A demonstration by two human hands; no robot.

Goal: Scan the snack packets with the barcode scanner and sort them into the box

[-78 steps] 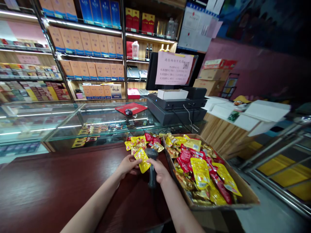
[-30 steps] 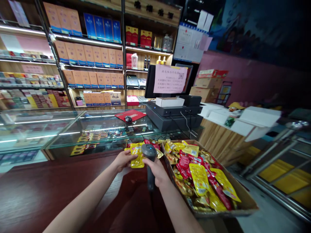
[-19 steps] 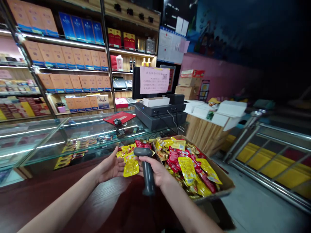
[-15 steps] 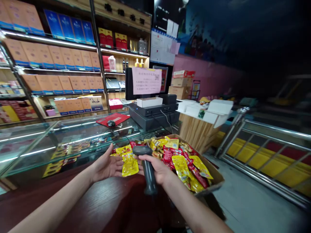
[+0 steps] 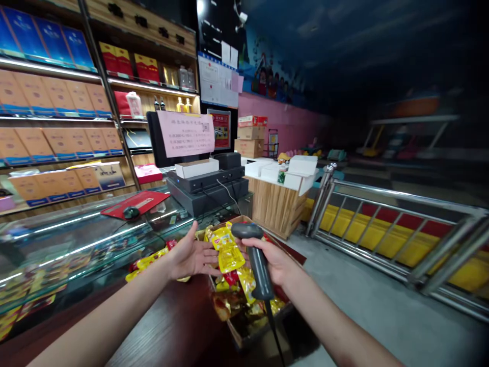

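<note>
Since the earlier frame, the yellow packet (image 5: 231, 258), the barcode scanner (image 5: 260, 270) and both hands are shifting from the counter (image 5: 160, 326) to over the cardboard box (image 5: 235, 334); the view is swinging right as well.

The packet is resting against the left fingertips, above the box's loose packets (image 5: 246, 283). Blur and overlap are making it hard to tell whether the right fingertips are also supporting it.

Step in hand, by my judgement: transferring the packet to the box, with the scanner coming along. The next move is probably calling for lowering the left fingers and tipping the packet off, keeping the scanner's handle and cord (image 5: 273, 326) clear of the pile.

Pose: the left hand (image 5: 191, 260) is reaching in from lower left, thumb pointing up, fingers spreading; its grip is standing open. The right hand (image 5: 273, 257) is gripping the scanner, handle slanting, cord hanging below.

Farther out, a small heap of packets (image 5: 151, 261) is lying on the counter beyond the left wrist.
</note>
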